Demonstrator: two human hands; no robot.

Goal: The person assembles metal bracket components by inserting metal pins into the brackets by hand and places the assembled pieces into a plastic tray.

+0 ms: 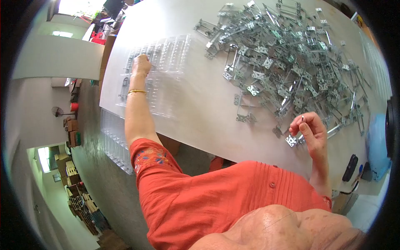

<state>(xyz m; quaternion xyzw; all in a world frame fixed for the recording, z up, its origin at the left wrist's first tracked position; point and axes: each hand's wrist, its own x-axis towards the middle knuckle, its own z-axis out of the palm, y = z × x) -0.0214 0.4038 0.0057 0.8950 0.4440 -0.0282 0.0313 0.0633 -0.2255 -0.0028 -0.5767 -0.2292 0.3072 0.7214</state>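
1. Beyond the bench (200, 100), at 9 o'clock, a fan (57, 111) stood in the room, with cardboard boxes (72, 125) near it.
2. Taking the middle of the bench as the clock's centre, ribbed clear plastic sheets (116, 139) lay at 8 o'clock, lower than the bench edge.
3. Clear moulded trays (171, 56) sat on the bench between 9 and 11 o'clock, with some metal pieces (124, 85) in their leftmost slots.
4. My left hand (141, 64) was over the trays at 10 o'clock, fingers curled in and knuckles up; I cannot tell whether it gripped a piece. A gold bangle (136, 91) circled that wrist.
5. A broad, tangled heap of metal brackets (283, 71), plates and rods together, spread over the bench from 1 to 3 o'clock.
6. My right hand (312, 131) was raised between 3 and 4 o'clock, at the heap's near edge, pinching a small slim piece (303, 118) between thumb and fingers. A bright bracket plate (291, 141) showed just beside those fingers; I cannot tell whether they touched it.
7. A black elongated object (350, 167) lay at 4 o'clock, with translucent blue plastic (377, 143) past it.
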